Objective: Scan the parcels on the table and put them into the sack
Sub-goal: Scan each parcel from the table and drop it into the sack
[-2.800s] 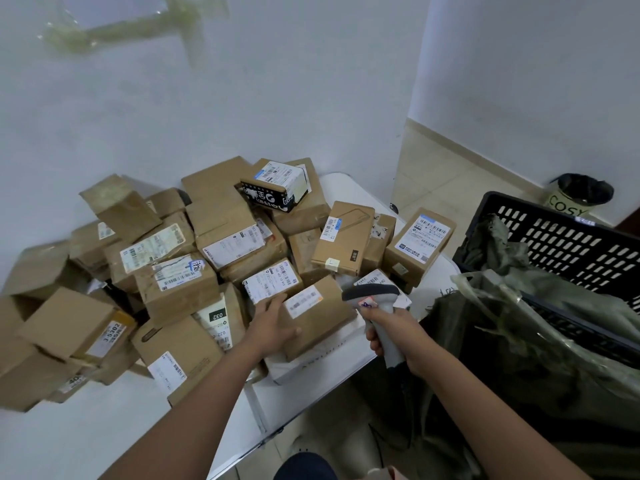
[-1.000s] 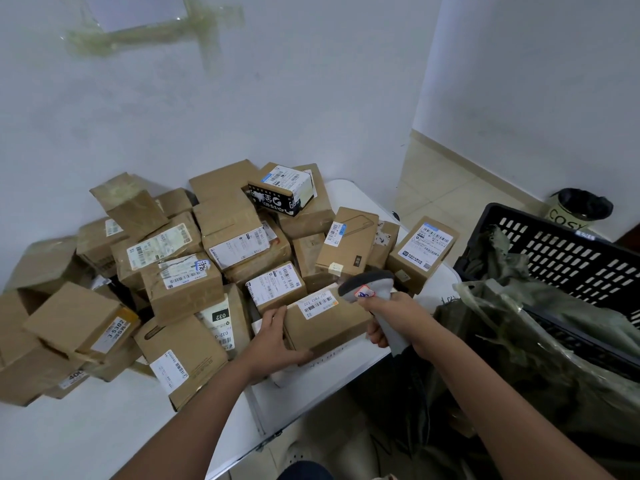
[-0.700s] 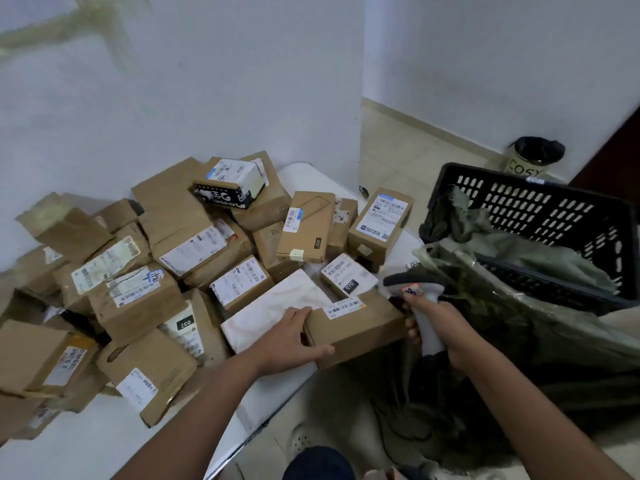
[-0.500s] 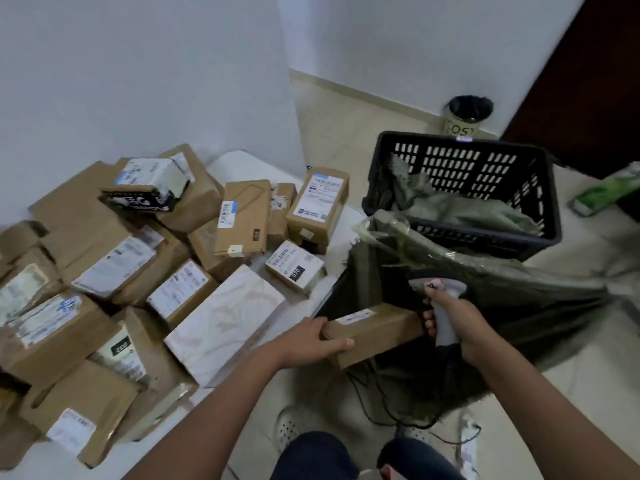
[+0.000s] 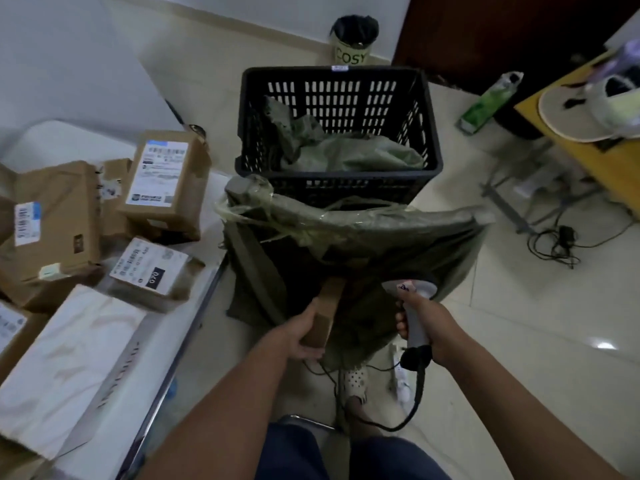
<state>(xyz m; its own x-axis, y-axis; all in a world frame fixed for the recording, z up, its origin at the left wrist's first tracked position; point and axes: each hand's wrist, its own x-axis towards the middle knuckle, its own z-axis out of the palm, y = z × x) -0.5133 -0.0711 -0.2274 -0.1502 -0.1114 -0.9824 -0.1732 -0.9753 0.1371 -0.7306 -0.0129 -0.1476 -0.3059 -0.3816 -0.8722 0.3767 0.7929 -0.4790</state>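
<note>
The brown parcel (image 5: 323,315), which lay on the desk (image 5: 204,271) moments ago, now tilts end-first into the mouth of the green sack (image 5: 363,237) beside the desk's edge. The left hand (image 5: 298,336) grips its near end, fingers curled round it. The right hand (image 5: 427,323) has swung over too and holds the scanner (image 5: 414,306) by its handle above the sack. Other labelled parcels (image 5: 162,178) remain on the desk; a black crate (image 5: 339,129) stands behind the sack.
</note>
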